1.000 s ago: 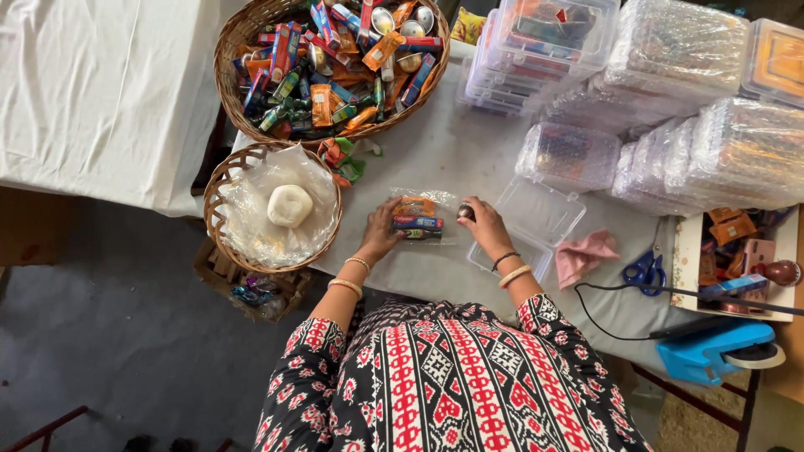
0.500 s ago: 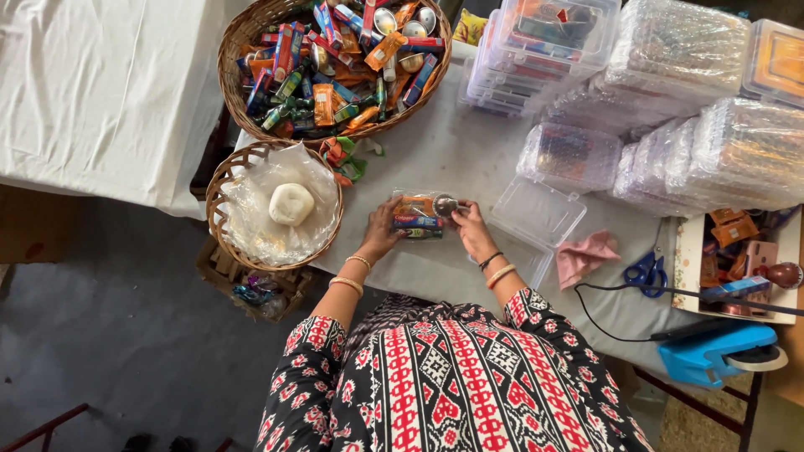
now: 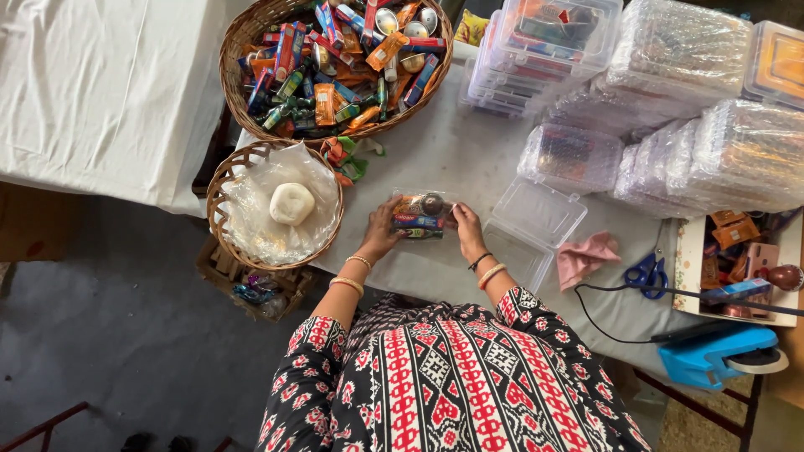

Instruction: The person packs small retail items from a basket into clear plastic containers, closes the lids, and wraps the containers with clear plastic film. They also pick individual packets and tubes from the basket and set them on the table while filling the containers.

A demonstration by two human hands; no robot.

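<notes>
I see my left hand (image 3: 383, 232) and right hand (image 3: 466, 229) both clasping the small clear box (image 3: 421, 215) of sweets, steadying it on the table (image 3: 452, 159), just right of the small basket (image 3: 219, 197).

A large wicker basket (image 3: 243, 50) full of bright wrapped sweets stood at the far edge of the grey-covered bench (image 3: 452, 159), and a smaller basket (image 3: 219, 219) beside it held a white lump on crinkled plastic. An open clear plastic box (image 3: 528, 226) lay near a pink cloth (image 3: 586, 255) and blue-handled scissors (image 3: 645, 272). Stacked clear packs (image 3: 712, 142) filled the far right, with a blue tape dispenser (image 3: 720, 356) nearer.
</notes>
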